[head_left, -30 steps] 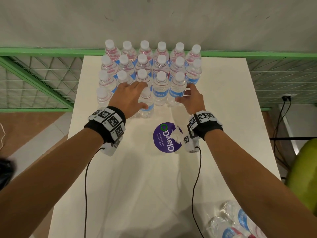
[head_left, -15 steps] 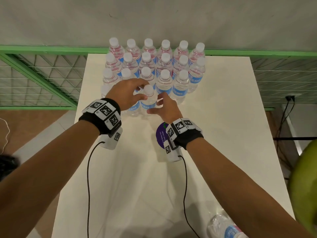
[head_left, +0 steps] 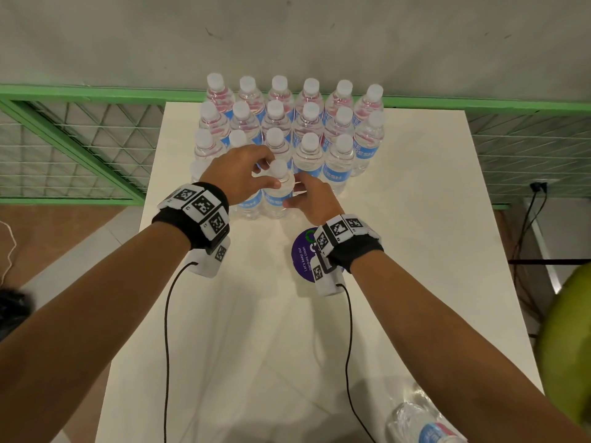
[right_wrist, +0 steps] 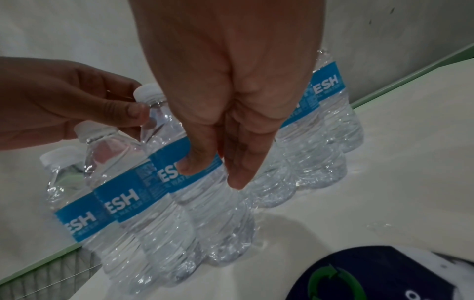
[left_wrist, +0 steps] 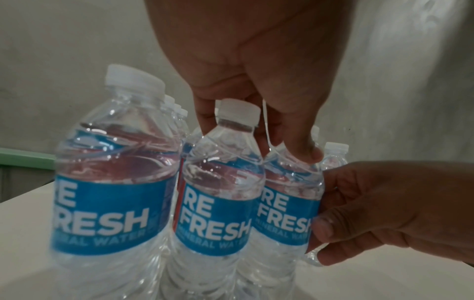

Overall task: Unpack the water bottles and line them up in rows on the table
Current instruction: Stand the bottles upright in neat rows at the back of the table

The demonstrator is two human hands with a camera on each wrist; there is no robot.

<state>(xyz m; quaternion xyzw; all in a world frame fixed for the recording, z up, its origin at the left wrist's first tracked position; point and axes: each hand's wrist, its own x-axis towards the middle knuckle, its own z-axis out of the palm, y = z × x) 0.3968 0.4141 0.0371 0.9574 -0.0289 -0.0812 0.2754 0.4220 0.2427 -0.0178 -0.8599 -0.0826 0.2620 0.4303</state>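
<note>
1. The table carries three full rows of upright bottles at its far end, with a fourth, nearer row begun on its left side; more bottles lie in wrap at the near right corner.
2. The front-row bottle stands upright, third in its row: clear ribbed plastic, blue label, white cap.
3. The left hand pinches its neck just under the cap; steer from there, gently, since the thin wall likely dents.
4. The right hand, fingers nearly straight, presses its label; nudge the base flush against its neighbour.
</note>
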